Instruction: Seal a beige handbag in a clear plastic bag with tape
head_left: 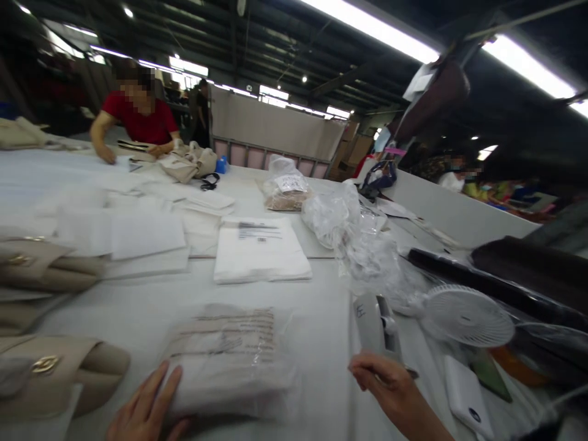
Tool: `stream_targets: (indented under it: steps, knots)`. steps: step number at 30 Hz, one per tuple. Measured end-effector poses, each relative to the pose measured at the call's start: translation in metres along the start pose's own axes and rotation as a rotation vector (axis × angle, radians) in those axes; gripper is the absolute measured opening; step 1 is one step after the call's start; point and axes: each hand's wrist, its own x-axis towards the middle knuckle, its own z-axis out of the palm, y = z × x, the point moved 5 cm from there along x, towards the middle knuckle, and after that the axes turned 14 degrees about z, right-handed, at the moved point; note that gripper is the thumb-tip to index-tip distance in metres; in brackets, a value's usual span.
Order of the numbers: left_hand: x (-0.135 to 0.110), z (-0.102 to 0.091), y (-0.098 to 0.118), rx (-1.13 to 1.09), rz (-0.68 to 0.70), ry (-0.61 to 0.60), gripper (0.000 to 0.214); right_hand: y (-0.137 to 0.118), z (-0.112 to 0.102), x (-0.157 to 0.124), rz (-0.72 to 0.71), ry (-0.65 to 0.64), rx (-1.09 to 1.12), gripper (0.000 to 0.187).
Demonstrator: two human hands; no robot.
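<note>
A clear plastic bag [229, 373] with printed lines on it lies on the table in front of me, something pale packed inside. My left hand [147, 407] rests at its near left corner, fingers stretched out and apart. Over to the right, my right hand [390, 389] has its fingers curled together; whether they hold anything small is hidden. Just beyond it lies a pale device with a handwritten mark [370, 321], perhaps a tape dispenser, partly covered by the hand. Beige handbags with gold clasps [59, 373] lie at the left.
Beyond the bag is a stack of white printed sleeves [261, 254]. Crumpled clear plastic [353, 223] runs along the right, near a white fan [466, 315] and a white power bank-like box [467, 395]. Across the table, a person in a red top [142, 125] handles beige bags.
</note>
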Motion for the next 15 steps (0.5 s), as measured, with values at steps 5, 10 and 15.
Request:
stream_targets:
  steps: [5,10,15]
  knots:
    - [0.011,-0.018,0.008,0.021,-0.062,-0.028,0.075,-0.117,0.057,0.034,-0.396,-0.534,-0.032,0.022]
    - [0.027,-0.032,0.011,-0.066,-0.190,-0.140,0.089,-0.182,0.128,0.061,-0.638,-0.907,-0.110,0.025]
    - [0.030,-0.034,0.010,-0.123,-0.242,-0.177,0.096,-0.213,0.181,0.085,-0.651,-1.104,-0.178,0.031]
